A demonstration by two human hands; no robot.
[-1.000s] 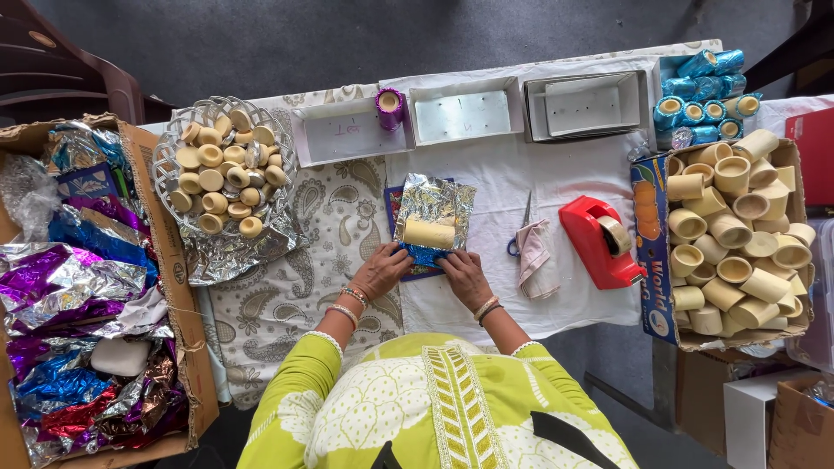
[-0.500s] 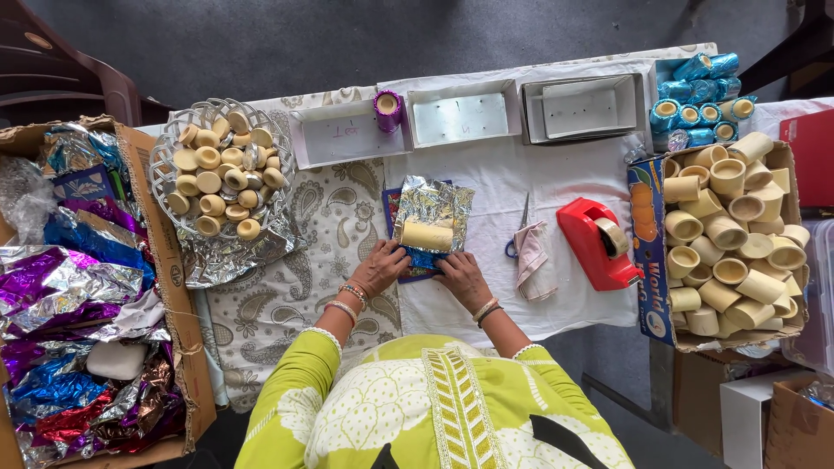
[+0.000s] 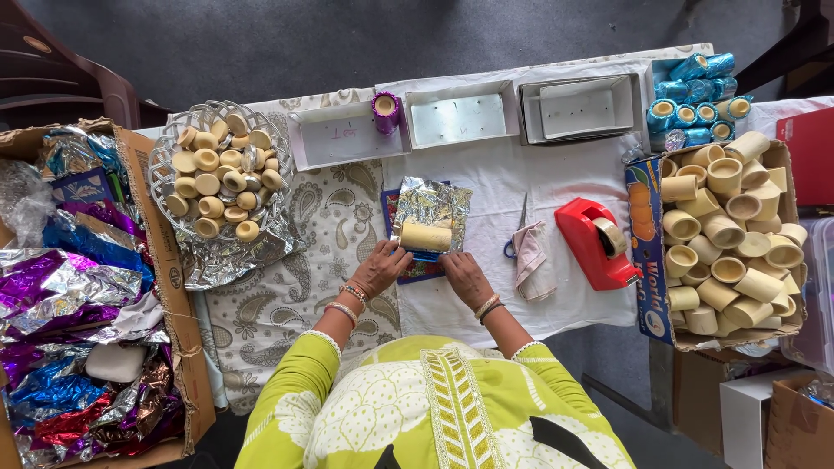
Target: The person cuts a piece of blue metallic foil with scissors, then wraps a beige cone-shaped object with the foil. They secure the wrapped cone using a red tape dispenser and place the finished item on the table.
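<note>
While a cream cylindrical cup (image 3: 426, 236) lies on a crinkled silver foil sheet (image 3: 432, 207), the sheet's near edge is pinched by the left hand (image 3: 380, 269) and right hand (image 3: 466, 276).

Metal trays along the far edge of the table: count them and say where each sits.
3, in a row: left tray, middle tray right of the purple-wrapped cup, right tray, which seems to hold another nested inside, so more may be hidden.
</note>
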